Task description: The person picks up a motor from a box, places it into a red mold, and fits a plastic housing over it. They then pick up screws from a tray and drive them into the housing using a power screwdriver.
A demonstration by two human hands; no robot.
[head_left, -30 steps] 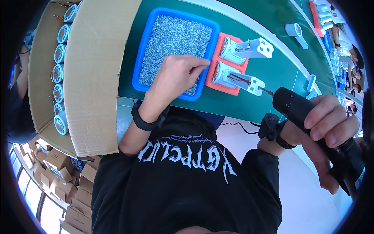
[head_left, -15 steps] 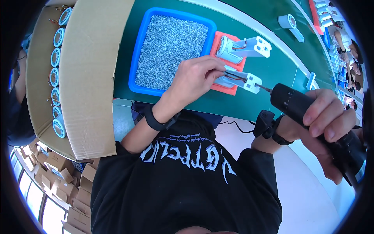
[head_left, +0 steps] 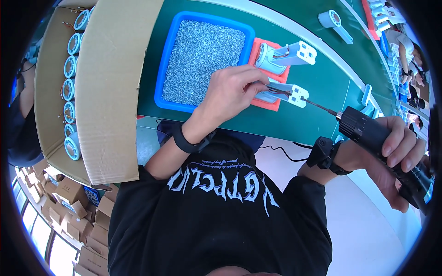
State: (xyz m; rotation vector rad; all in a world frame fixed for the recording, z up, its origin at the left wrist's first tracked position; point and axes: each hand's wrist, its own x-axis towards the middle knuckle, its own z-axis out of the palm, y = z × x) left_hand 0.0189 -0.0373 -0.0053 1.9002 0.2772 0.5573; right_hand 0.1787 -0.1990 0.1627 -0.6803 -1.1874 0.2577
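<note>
My right hand is wrapped round a black electric screwdriver, which lies almost level and points left. Its long thin bit reaches the white end plate of a pale plastic part with a round base and a straight arm. At the other end of that arm, my left hand is closed in a pinch by the dark wires; whatever sits between its fingertips is hidden. The part rests in a red-orange foam holder. A second such part sits in the holder just beyond.
Left of the holder is a blue tray heaped with small screws. A cardboard box with several round white parts stands at far left. Another pale part lies farther back on the green table. Other people are at the far right.
The screwdriver's body has moved right and slightly down, away from the part, and more of its bit shows. My left hand keeps its pinch in nearly the same place.
</note>
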